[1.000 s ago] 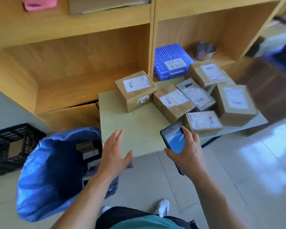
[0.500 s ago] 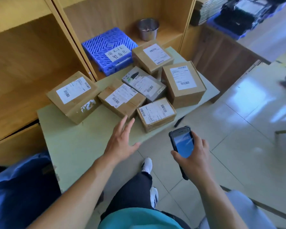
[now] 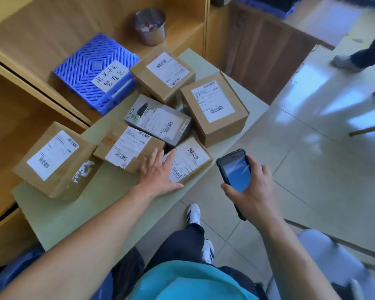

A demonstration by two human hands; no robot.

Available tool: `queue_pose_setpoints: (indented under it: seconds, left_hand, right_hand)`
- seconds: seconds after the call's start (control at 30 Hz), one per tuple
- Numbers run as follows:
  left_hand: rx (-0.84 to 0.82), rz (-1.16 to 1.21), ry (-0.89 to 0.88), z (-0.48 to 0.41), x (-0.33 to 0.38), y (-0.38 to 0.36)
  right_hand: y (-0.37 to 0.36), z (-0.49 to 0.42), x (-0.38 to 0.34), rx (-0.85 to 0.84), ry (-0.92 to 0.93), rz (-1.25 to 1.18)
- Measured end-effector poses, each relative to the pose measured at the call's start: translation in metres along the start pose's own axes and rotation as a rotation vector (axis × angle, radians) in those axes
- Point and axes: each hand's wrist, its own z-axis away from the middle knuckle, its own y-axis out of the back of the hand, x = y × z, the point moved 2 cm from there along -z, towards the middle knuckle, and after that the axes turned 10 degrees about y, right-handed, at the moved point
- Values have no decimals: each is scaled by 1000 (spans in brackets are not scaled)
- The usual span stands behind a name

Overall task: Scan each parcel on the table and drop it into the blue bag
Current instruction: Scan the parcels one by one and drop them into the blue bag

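Now the left hand (image 3: 158, 173) rests flat on a small parcel (image 3: 192, 159); the right hand (image 3: 256, 191) grips a scanner (image 3: 234, 171).

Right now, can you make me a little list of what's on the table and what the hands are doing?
Parcels on table: six, labels up
Left hand: flat on the small parcel at the table edge
Right hand: holds the handheld scanner
Blue bag: lower left, beside the table
Shelf: blue crate, metal cup
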Motion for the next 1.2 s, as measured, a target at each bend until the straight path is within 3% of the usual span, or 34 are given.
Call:
queue_pose_setpoints:
  seconds: [0.13, 0.33, 0.5, 0.6, 0.77, 1.0, 1.2]
  left_hand:
    - [-22, -79, -14, -4, 2, -11]
    - [137, -53, -120, 9, 10, -2]
    - [215, -147, -214, 48, -11, 25]
    - [225, -258, -248, 78, -40, 44]
    - [190, -362, -188, 141, -97, 41]
    - [175, -298, -58, 218, -165, 2]
    - [187, -155, 89, 268, -221, -18]
  right_hand:
    - [-4, -1, 2, -79, -5, 24]
    - [-2, 6, 15, -57, -24, 52]
    - [-4, 34, 14, -194, 41, 411]
    - [-15, 56, 16, -259, 60, 467]
    - [-40, 92, 4, -355, 200, 484]
    - [-75, 133, -25, -534, 453, 517]
    - [-109, 152, -55, -568, 452, 367]
